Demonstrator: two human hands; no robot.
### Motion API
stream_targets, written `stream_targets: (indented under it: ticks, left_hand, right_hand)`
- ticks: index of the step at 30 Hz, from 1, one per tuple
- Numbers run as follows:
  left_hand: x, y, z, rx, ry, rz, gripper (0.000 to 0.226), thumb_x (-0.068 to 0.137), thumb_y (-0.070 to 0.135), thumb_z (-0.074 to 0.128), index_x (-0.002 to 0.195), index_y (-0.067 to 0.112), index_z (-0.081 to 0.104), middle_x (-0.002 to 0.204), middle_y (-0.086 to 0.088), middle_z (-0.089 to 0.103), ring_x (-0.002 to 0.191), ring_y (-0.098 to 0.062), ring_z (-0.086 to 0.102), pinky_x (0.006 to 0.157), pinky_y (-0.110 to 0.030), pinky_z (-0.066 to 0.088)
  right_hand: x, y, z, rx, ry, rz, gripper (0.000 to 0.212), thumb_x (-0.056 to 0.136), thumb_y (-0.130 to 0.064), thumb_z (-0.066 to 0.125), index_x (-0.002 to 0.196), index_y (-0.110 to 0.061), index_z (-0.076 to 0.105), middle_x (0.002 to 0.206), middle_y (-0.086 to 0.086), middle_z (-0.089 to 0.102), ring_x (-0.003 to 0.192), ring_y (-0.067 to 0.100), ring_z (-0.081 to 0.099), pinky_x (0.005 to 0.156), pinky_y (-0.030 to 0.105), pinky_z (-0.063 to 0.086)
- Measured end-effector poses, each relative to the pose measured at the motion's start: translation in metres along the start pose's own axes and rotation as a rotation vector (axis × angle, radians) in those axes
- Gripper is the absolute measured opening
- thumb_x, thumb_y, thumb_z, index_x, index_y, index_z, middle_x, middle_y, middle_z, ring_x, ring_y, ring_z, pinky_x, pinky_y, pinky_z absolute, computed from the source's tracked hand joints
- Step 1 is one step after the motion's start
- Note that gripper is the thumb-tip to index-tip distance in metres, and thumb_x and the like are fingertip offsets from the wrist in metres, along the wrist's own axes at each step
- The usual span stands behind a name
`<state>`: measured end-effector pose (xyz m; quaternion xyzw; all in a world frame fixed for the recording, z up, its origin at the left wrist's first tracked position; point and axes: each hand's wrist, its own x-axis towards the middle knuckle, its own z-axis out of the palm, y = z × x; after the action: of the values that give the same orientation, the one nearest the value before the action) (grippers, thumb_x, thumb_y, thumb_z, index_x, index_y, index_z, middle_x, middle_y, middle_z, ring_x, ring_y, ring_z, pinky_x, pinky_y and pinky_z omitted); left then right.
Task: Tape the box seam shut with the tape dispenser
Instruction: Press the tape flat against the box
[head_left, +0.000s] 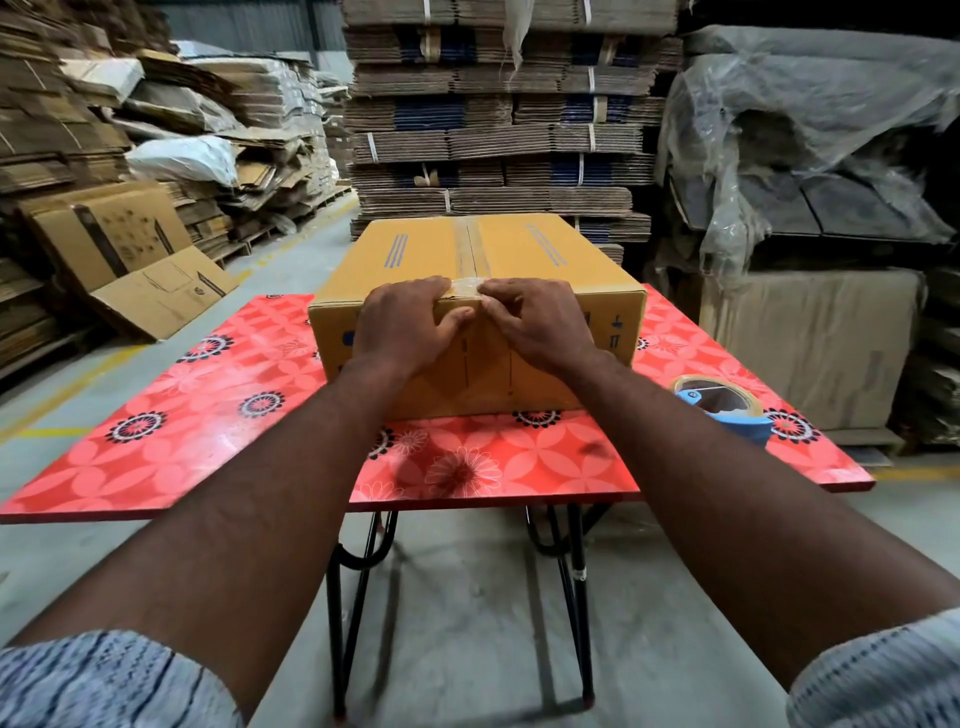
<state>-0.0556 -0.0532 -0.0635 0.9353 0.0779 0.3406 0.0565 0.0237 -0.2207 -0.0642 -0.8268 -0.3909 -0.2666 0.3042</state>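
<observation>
A closed yellow-brown cardboard box (524, 249) stands on the red flowered table (218, 415). A strip of clear tape (470, 249) runs along its top centre seam and folds over the near edge. My left hand (405, 325) lies flat on the near top edge and front face, left of the seam. My right hand (540, 322) presses on the same edge, right of the seam, its fingertips on the tape end. The blue tape dispenser (727, 410) with its clear roll lies on the table to the right of the box, touched by neither hand.
Tall stacks of flattened cartons (498, 119) rise behind the table. Loose cardboard and sacks (156, 156) pile up on the left; plastic-covered pallets (810, 171) stand on the right. The table has black metal legs (576, 597) on a concrete floor.
</observation>
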Motion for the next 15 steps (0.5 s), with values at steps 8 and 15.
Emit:
stream_targets:
  ticks: [8,15]
  left_hand:
    - [0.001,-0.008,-0.007,0.046,-0.147,0.055,0.076,0.075,0.032,0.077,0.144,0.023,0.048,0.141,-0.003,0.059,0.127,-0.026,0.054,0.107,-0.04,0.038]
    - [0.0,-0.007,-0.007,-0.002,-0.113,0.054,0.066,0.088,0.062,0.055,0.141,0.022,0.052,0.137,-0.004,0.062,0.124,-0.028,0.057,0.104,-0.041,0.04]
  right_hand:
    - [-0.002,-0.008,0.001,-0.027,0.042,0.022,0.043,0.091,-0.05,0.062,0.118,-0.019,0.074,0.118,-0.001,0.074,0.108,0.012,0.07,0.099,0.034,0.053]
    - [-0.004,-0.011,0.003,-0.083,0.031,0.035,0.043,0.091,-0.049,0.063,0.121,-0.019,0.072,0.119,0.002,0.074,0.108,0.019,0.069,0.097,0.045,0.051]
